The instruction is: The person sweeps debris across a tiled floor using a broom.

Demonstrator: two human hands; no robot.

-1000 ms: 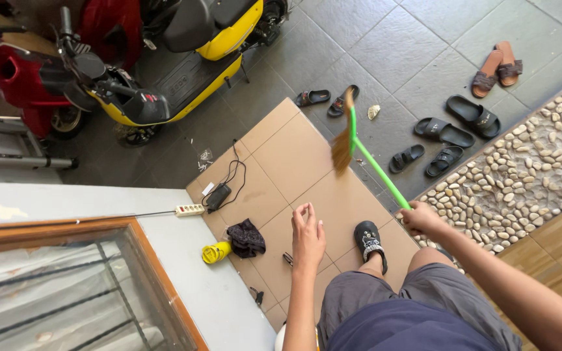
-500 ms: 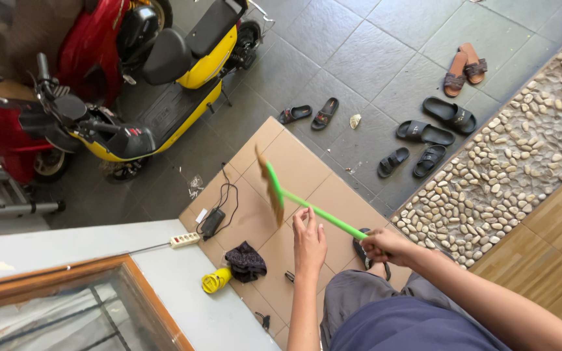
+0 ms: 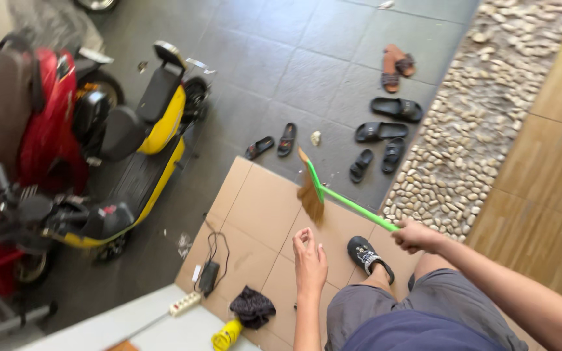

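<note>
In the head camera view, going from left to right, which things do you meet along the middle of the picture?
Red scooter → yellow scooter → broom held by right hand → black slippers → pebble strip → wooden floor.

A home's front porch or parking spot: scooters point(image 3: 131, 136) parked on grey floor tiles point(image 3: 333, 58), many sandals point(image 3: 385, 123) left out, a strip of pebbles point(image 3: 463, 130) beside wood flooring point(image 3: 548, 156).
</note>
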